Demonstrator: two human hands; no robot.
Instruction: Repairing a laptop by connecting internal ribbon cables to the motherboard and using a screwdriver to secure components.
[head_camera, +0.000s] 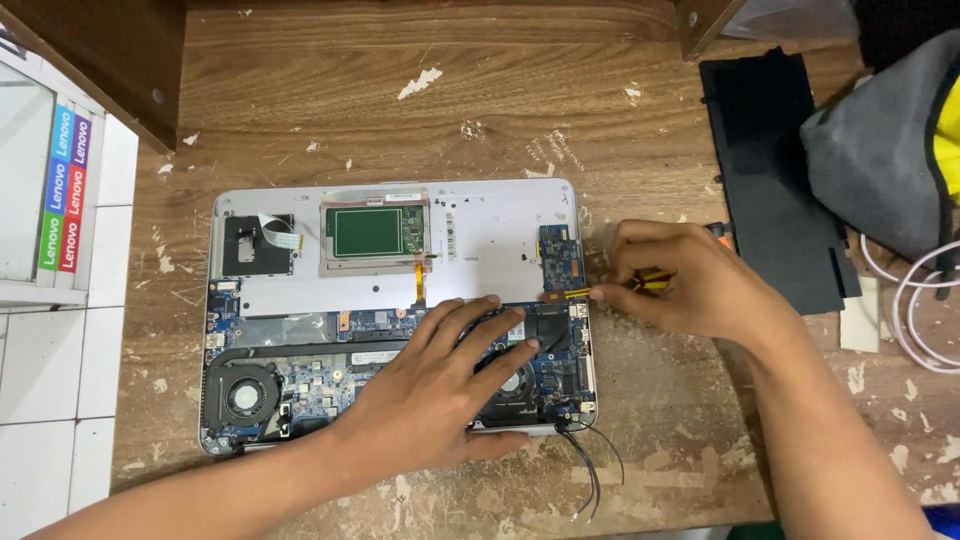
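An opened laptop base (400, 320) lay flat on a worn wooden table (420, 90), its inner boards exposed, and everything else is placed from it. Left of the laptop base, past the table edge, stood a white cabinet side with a strip of coloured stickers (64, 190). In the base's near left corner sat 1 round cooling fan (243, 397), and above it, at the far left, a dark plate with a white ribbon cable (272, 233). At the far middle of the base sat the green touchpad board (368, 231).

The left hand (440, 385) lay palm down on the near right part of the base, fingers spread apart and pressing flat on the black area there, gripping nothing. Just beyond its fingertips, at the base's right edge, sat a small blue circuit board (561, 256). Loose black wires (588, 470) trailed from the base's near right corner onto the table.

The right hand (690, 280) rested just right of the base, its fingers pinched together on a yellow-and-black screwdriver (600, 291), whose tip reached the right edge below the blue board. Farther right of the base lay a flat black battery pack (775, 180), then a grey cloth bag (880, 150) and white cables (925, 310).
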